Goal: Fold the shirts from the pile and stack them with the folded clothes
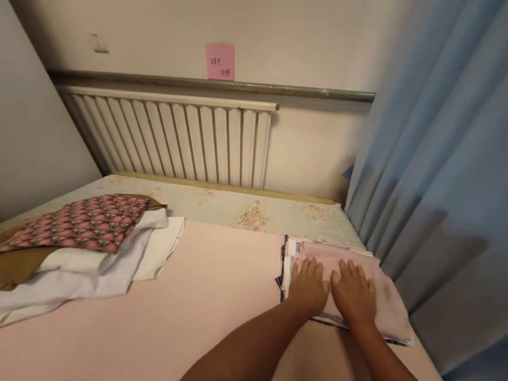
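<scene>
Both of my hands lie flat on a folded pale pink cloth (pixel 390 301) at the right side of the bed. My left hand (pixel 308 288) rests palm down near the cloth's left part, fingers stretched out. Close beside it, my right hand (pixel 355 292) presses on the middle, its fingers also extended. Under the pink cloth lie more folded layers (pixel 290 253), with white and dark blue edges showing at the left and front. How many layers there are is hidden.
A loose pile at left holds a red patterned cloth (pixel 89 221), a brown garment (pixel 16 264) and white cloths (pixel 101 277). The pink sheet (pixel 213 308) covers a floral mattress (pixel 251 214). A radiator (pixel 186 140) stands behind; a blue curtain (pixel 448 176) hangs close at right.
</scene>
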Available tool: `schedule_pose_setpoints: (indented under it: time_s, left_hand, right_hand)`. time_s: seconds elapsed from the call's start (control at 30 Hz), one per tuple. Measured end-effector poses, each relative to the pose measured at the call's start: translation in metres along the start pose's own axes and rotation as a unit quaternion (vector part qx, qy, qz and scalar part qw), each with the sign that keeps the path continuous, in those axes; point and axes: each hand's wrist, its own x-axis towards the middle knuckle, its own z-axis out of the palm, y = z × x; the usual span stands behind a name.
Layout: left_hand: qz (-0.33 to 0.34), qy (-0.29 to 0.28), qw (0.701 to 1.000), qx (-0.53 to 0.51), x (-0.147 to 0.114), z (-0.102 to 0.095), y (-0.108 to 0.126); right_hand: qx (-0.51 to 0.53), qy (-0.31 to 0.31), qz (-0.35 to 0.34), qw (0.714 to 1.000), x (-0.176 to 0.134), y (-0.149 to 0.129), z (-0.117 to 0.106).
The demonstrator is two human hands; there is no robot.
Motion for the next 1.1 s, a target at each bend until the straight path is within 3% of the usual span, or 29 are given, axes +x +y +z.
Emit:
schedule_pose_setpoints:
  time_s: [0.13,0.2,0.37,0.43,0.53,0.6,0.73,0.83,0.93,1.1]
  left_hand:
    - [-0.006,-0.047,0.996,-0.071,-0.033,-0.024,-0.012]
    - [-0.043,-0.040,0.990,-0.131,-0.061,-0.043,-0.028]
    - [-0.153,0.020,0.973,-0.172,-0.150,-0.101,-0.102]
    - [-0.197,0.062,0.958,-0.197,-0.183,-0.128,-0.137]
    - [-0.258,0.144,0.924,-0.243,-0.221,-0.167,-0.186]
    - [-0.294,0.199,0.891,-0.284,-0.240,-0.194,-0.214]
    - [-0.337,0.298,0.812,-0.373,-0.262,-0.245,-0.255]
    - [-0.350,0.365,0.752,-0.423,-0.270,-0.281,-0.279]
    - [-0.356,0.424,0.700,-0.451,-0.271,-0.312,-0.301]
    - [-0.367,0.476,0.644,-0.473,-0.262,-0.349,-0.334]
  right_hand:
    - [0.000,-0.018,0.003,1.000,0.001,0.006,0.005]
    - [0.008,-0.030,-0.002,1.000,0.002,0.011,0.005]
    - [0.035,-0.042,-0.033,0.998,-0.006,0.016,-0.012]
    - [0.046,0.005,-0.047,0.998,-0.016,0.006,-0.026]
    - [0.093,0.132,-0.077,0.984,-0.044,-0.033,-0.041]
    - [0.146,0.168,-0.158,0.962,-0.074,-0.072,-0.040]
    - [0.208,0.193,-0.277,0.918,-0.153,-0.158,-0.011]
    - [0.211,0.199,-0.342,0.894,-0.203,-0.203,0.012]
    - [0.221,0.198,-0.378,0.877,-0.224,-0.223,0.021]
    - [0.232,0.219,-0.390,0.864,-0.218,-0.225,0.024]
